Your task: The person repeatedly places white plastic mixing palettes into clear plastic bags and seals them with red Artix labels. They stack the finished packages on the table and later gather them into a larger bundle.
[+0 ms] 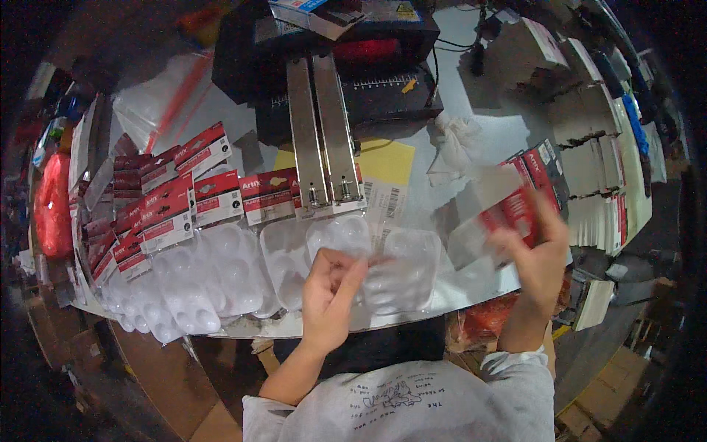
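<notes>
My left hand is over the table's near edge, fingers curled in and thumb against them; what they hold, if anything, is hidden. Just beyond it, white plastic paint palettes in clear bags lie under the metal arms of a black bench machine. Another palette is right of that hand. My right hand, smeared by motion, is raised at the right with a red and white header card between thumb and fingers. Behind it lies another red card.
Bagged palettes with red header cards overlap across the left side. Stacks of cards line the right edge. Crumpled white tissue, a yellow sheet and a small box on the machine are also there.
</notes>
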A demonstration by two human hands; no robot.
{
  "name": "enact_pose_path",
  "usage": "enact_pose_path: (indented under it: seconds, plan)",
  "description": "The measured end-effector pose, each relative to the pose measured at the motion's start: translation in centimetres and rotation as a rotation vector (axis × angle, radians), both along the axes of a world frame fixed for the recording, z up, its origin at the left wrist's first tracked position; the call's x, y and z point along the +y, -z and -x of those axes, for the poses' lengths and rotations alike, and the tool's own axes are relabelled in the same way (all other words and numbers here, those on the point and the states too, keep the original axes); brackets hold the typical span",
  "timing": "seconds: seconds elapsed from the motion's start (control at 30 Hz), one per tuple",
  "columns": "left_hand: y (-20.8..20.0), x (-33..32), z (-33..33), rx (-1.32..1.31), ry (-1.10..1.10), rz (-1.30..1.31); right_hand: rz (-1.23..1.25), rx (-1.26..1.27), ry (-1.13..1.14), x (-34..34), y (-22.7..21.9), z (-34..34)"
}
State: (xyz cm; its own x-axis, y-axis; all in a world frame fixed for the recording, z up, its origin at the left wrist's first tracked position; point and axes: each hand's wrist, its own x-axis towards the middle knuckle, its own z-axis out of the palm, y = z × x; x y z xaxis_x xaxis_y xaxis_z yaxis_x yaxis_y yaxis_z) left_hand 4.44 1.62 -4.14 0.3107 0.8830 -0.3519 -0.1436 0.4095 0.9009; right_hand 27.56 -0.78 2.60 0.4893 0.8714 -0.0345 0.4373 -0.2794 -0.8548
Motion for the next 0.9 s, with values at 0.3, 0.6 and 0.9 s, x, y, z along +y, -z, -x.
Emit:
enact_pose_path:
  seconds: [0.3,0.6,0.9]
  plan:
    - [-1.6,-1.4,2.5,0.225,0.049,-0.064,0.231,0.085,-0.575,3.4,1.9,4.6]
    - [-1.6,-1.2,2.5,0.290,0.012,-0.175,0.273,0.074,-0.640,3.7,1.9,5.3]
    - [-0.1,-1.4,2.3,0.389,-0.011,-0.192,0.195,0.039,-0.770,4.0,2.9,5.6]
